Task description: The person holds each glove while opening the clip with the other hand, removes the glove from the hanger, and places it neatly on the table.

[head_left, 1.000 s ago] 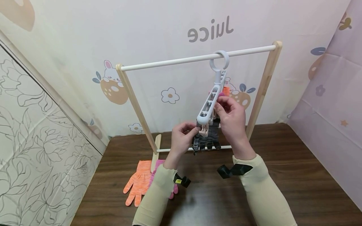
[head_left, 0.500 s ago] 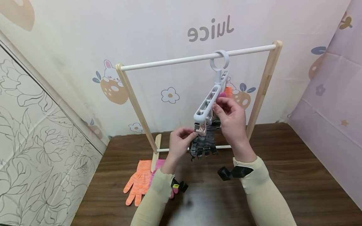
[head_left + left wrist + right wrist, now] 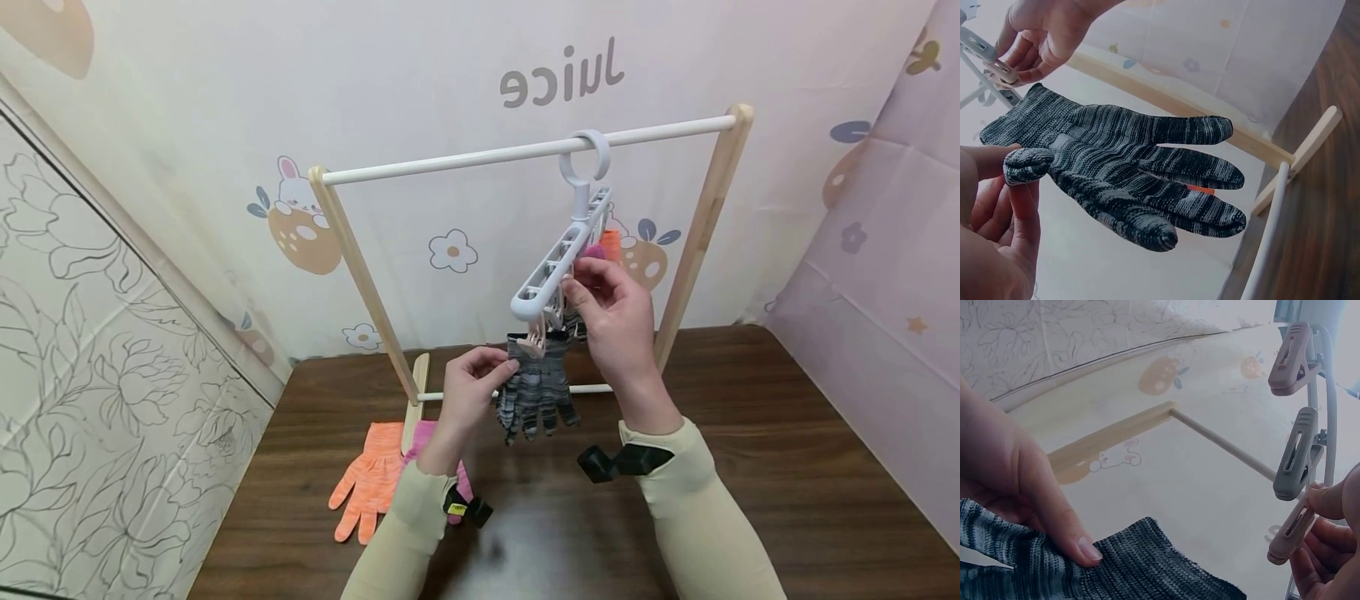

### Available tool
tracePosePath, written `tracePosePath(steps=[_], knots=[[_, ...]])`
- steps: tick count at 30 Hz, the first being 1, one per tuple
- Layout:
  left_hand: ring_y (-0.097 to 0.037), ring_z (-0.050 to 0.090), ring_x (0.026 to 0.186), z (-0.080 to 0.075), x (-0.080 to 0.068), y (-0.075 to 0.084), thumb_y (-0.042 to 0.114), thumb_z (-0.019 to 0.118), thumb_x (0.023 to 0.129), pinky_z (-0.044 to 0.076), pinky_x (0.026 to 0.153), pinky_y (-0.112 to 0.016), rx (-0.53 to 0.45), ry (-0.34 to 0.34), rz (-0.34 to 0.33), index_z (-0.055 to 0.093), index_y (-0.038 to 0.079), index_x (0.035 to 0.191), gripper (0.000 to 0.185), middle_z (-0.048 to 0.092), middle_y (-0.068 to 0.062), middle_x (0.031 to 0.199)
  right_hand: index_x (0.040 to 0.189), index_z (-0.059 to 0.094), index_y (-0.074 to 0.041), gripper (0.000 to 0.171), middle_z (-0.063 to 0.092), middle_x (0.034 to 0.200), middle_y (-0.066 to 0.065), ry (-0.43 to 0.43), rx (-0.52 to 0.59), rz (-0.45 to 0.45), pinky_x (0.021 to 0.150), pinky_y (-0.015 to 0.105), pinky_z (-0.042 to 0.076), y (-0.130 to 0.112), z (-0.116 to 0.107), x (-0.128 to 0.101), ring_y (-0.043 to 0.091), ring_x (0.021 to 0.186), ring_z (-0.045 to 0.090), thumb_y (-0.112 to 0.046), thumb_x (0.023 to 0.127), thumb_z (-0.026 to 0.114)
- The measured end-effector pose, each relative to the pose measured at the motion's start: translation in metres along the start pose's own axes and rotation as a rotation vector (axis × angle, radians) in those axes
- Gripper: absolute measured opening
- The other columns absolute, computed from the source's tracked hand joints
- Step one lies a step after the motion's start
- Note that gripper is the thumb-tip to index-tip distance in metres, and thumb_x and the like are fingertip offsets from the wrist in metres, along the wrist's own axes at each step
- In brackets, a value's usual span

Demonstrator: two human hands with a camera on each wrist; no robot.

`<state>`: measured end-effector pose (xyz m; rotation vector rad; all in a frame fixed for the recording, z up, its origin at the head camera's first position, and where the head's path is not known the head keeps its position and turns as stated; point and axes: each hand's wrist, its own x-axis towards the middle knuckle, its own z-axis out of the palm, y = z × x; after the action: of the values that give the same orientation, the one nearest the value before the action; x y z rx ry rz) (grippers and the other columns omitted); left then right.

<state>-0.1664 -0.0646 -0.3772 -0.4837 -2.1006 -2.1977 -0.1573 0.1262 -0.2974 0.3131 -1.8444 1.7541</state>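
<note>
1. The grey-and-black striped knit glove (image 3: 536, 392) is hung just below the near end of the white plastic clip hanger (image 3: 558, 262), above the dark wooden table (image 3: 750, 433), with its fingers pointing down. Its cuff is up at the pale pink clothes peg (image 3: 1290, 532).

2. The glove's thumb is pinched by the left hand (image 3: 471, 387), thumb and fingers curled round the knit, so the fabric is kept steady.

3. That peg is squeezed between thumb and fingertips of the right hand (image 3: 611, 312), so it's closed around the peg and nothing else.

4. Probably best if the cuff is kept flat and pushed well up into the peg mouth before the squeeze is let off; a shallow bite on stretchy knit is likely to slip. The hanger ring (image 3: 585, 158) is only looped over the white rail (image 3: 487, 156) of the wooden rack (image 3: 352, 258), so the hanger should be steadied too.

5. Hard to tell: whether the cuff is actually caught by the peg already, since the spot is covered by fingers in every view.

6. Something pink and orange is seen behind the hanger, but it's mostly blocked. An orange glove (image 3: 367, 479) is lying on the table, and a pink glove (image 3: 422, 435) beside it is half hidden by the left sleeve.
</note>
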Motion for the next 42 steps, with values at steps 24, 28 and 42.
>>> tracePosePath(steps=[24, 28, 42], knots=[[-0.007, 0.059, 0.073, -0.010, -0.018, -0.022, 0.002, 0.072, 0.089, 0.048, 0.067, -0.023, -0.035, 0.037, -0.122, 0.067, -0.011, 0.099, 0.018, 0.068, 0.004, 0.080, 0.122, 0.065, 0.002, 0.032, 0.061, 0.116, 0.014, 0.031, 0.055, -0.010, 0.090, 0.023, 0.051, 0.003, 0.002, -0.006, 0.025, 0.101, 0.059, -0.004, 0.092, 0.070], [-0.007, 0.058, 0.071, -0.010, -0.020, -0.025, 0.002, 0.072, 0.089, 0.047, 0.065, -0.023, -0.043, 0.039, -0.123, 0.066, -0.012, 0.099, 0.018, 0.067, 0.003, 0.079, 0.119, 0.067, 0.001, 0.026, 0.064, 0.114, 0.013, 0.045, 0.056, -0.020, 0.089, 0.023, 0.052, 0.004, 0.003, -0.006, 0.025, 0.100, 0.060, -0.003, 0.093, 0.068], [-0.007, 0.058, 0.071, -0.014, -0.026, -0.035, 0.000, 0.072, 0.089, 0.048, 0.065, -0.023, -0.049, 0.032, -0.151, 0.066, -0.012, 0.099, 0.017, 0.067, 0.004, 0.078, 0.116, 0.067, 0.004, 0.023, 0.067, 0.110, 0.012, 0.039, 0.077, -0.032, 0.089, 0.024, 0.050, 0.006, 0.002, -0.006, 0.024, 0.102, 0.061, -0.001, 0.093, 0.067]])
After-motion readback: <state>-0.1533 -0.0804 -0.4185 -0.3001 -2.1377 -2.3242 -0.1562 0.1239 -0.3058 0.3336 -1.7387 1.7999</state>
